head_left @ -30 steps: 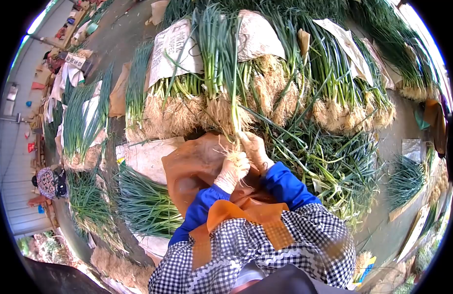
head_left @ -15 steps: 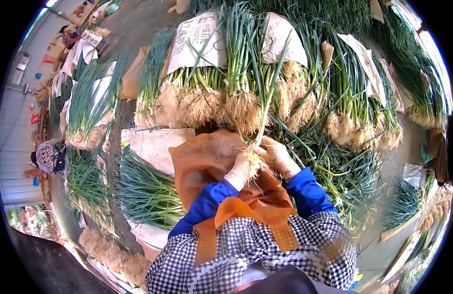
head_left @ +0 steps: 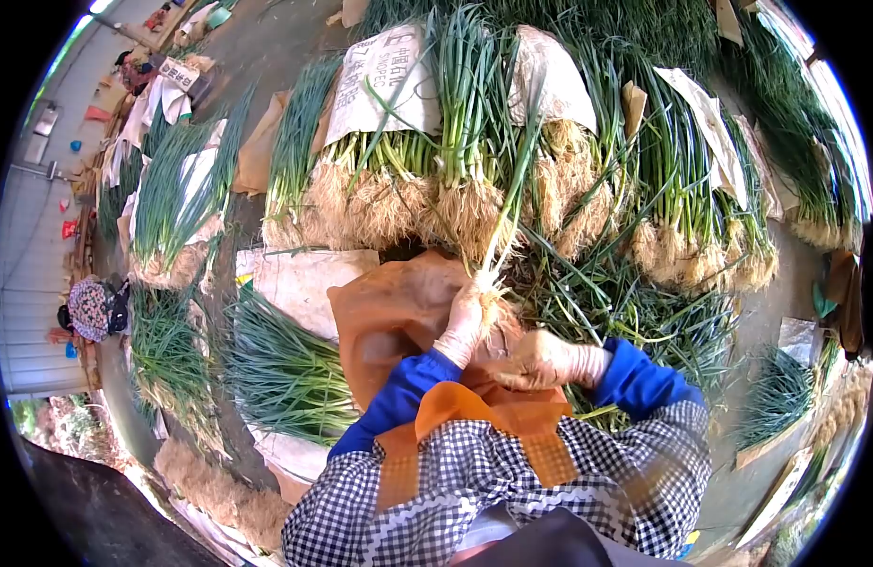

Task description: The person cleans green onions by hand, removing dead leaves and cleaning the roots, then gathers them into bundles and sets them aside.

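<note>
My left hand point(head_left: 464, 319) is closed around the root end of a green onion point(head_left: 501, 231), above the brown apron point(head_left: 375, 307) on my lap. The onion's pale stem stands up from the fist and its green leaves point away from me, across the row of bundles. Stringy roots hang out beside my left fingers. Lower and to the right, my right hand point(head_left: 540, 361) is closed, its fingers curled inward, apart from the onion. Whatever it may pinch is hidden.
Upright onion bundles point(head_left: 384, 198) with tan roots line the far side, some wrapped in white sacking point(head_left: 384, 80). Loose green leaves point(head_left: 644, 331) are heaped to my right. More onions point(head_left: 285, 364) lie on sacking to my left. A floral bundle point(head_left: 94, 308) is at far left.
My right hand has come away from the onion's stem, moving down toward me and right. My left hand keeps its hold on the onion, nearly in place.
</note>
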`<state>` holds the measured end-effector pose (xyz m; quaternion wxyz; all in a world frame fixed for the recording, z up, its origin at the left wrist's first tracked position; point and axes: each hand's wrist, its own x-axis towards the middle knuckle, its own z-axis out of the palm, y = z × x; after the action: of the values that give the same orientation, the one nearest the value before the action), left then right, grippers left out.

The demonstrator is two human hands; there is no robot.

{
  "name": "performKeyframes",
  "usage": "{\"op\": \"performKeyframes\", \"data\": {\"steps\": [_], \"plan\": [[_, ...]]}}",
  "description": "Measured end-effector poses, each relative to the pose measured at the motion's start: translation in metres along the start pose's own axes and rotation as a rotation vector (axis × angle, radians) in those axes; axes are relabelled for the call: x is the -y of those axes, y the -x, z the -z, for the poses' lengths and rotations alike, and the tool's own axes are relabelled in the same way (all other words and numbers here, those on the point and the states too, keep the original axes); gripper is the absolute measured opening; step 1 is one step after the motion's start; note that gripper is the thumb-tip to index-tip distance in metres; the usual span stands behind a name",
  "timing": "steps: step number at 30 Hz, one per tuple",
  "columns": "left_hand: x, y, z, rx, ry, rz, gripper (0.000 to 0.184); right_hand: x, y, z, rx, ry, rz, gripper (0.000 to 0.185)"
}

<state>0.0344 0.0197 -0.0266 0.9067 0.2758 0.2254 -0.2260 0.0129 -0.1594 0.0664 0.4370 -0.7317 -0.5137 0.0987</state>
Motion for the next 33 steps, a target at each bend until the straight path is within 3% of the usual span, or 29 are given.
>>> {"op": "performKeyframes", "data": {"steps": [2, 3, 4, 5, 7, 8, 9, 11, 12, 13, 14, 15, 17, 18, 19, 20, 21, 23, 25, 27, 30, 31, 32, 33], "plan": [[0.002, 0.005, -0.009, -0.023, -0.069, -0.008, 0.035, -0.006, 0.007, 0.005, 0.031, 0.052, -0.126, 0.022], [0.000, 0.009, -0.024, -0.038, -0.137, -0.026, 0.036, -0.013, 0.008, 0.013, -0.093, -0.240, -0.626, 0.024], [-0.002, 0.017, -0.037, -0.012, -0.121, -0.033, 0.023, -0.032, 0.006, 0.004, -0.441, -0.761, -0.770, 0.025], [0.014, 0.003, -0.012, 0.080, -0.107, -0.052, 0.026, -0.054, 0.002, -0.012, -0.797, -1.294, -0.871, 0.027], [0.022, 0.008, -0.026, 0.015, -0.448, -0.076, 0.025, -0.078, -0.014, -0.024, -0.949, -1.104, -0.764, 0.025], [0.023, 0.009, -0.026, 0.007, -0.696, -0.237, 0.023, -0.074, -0.013, -0.020, -0.875, -1.102, -0.866, 0.023], [0.012, 0.015, -0.034, 0.009, -0.700, -0.245, 0.023, -0.085, -0.010, -0.024, -0.887, -1.001, -0.905, 0.019], [-0.021, 0.034, -0.052, 0.000, -0.456, -0.221, 0.021, -0.098, 0.025, -0.014, -0.890, -0.929, -0.959, 0.018], [-0.052, 0.050, -0.062, 0.177, -0.121, -0.096, 0.019, -0.100, 0.036, -0.007, -0.894, -0.921, -0.953, 0.018], [-0.071, 0.061, -0.084, 0.183, -0.168, -0.239, 0.020, -0.099, 0.048, -0.001, -0.526, -0.691, -1.038, 0.020], [-0.090, 0.063, -0.075, 0.228, 0.031, -0.259, 0.020, -0.097, 0.057, 0.007, -0.158, -0.448, -1.088, 0.024], [-0.111, 0.069, -0.075, 0.294, -0.090, -0.442, 0.017, -0.094, 0.064, 0.016, 0.206, -0.194, -1.105, 0.029], [-0.134, 0.070, -0.079, 0.100, -0.209, -0.628, 0.020, -0.085, 0.070, 0.029, 0.909, 0.323, -1.049, 0.040], [-0.140, 0.060, -0.074, 0.139, -0.173, -0.582, 0.022, -0.093, 0.024, 0.046, 0.843, 0.371, -1.076, 0.037], [-0.141, 0.047, -0.065, 0.177, -0.138, -0.538, 0.025, -0.179, 0.031, 0.019, 0.717, 0.668, -0.686, 0.037], [-0.136, 0.034, -0.054, 0.169, -0.201, -0.542, 0.026, -0.159, -0.007, 0.047, 0.185, 0.630, -0.890, 0.035], [-0.128, 0.020, -0.046, 0.159, -0.265, -0.550, 0.028, -0.133, -0.049, 0.077, -0.426, 0.483, -0.896, 0.035], [-0.109, 0.008, -0.045, 0.172, -0.134, -0.404, 0.032, -0.169, -0.095, 0.091, -0.478, 0.534, -1.175, 0.037], [-0.089, 0.000, -0.041, 0.171, -0.045, -0.291, 0.033, -0.239, -0.092, 0.069, -0.551, 0.530, -1.173, 0.042], [-0.076, -0.002, -0.037, 0.093, -0.054, -0.195, 0.030, -0.231, -0.092, 0.078, -0.513, 0.513, -1.171, 0.043], [-0.066, 0.001, -0.028, 0.173, -0.119, -0.153, 0.020, -0.205, -0.062, 0.097, -0.546, 0.117, -1.109, 0.041], [-0.062, 0.000, -0.025, 0.208, -0.109, -0.130, 0.019, -0.147, -0.055, 0.110, -0.585, -0.204, -1.012, 0.034], [-0.053, 0.004, -0.030, 0.157, -0.111, -0.134, 0.018, -0.164, -0.025, 0.095, -0.579, -0.481, -0.922, 0.031], [-0.041, 0.007, -0.042, 0.108, -0.115, -0.133, 0.017, -0.107, -0.023, 0.099, -0.679, -0.619, -0.939, 0.033]]}}
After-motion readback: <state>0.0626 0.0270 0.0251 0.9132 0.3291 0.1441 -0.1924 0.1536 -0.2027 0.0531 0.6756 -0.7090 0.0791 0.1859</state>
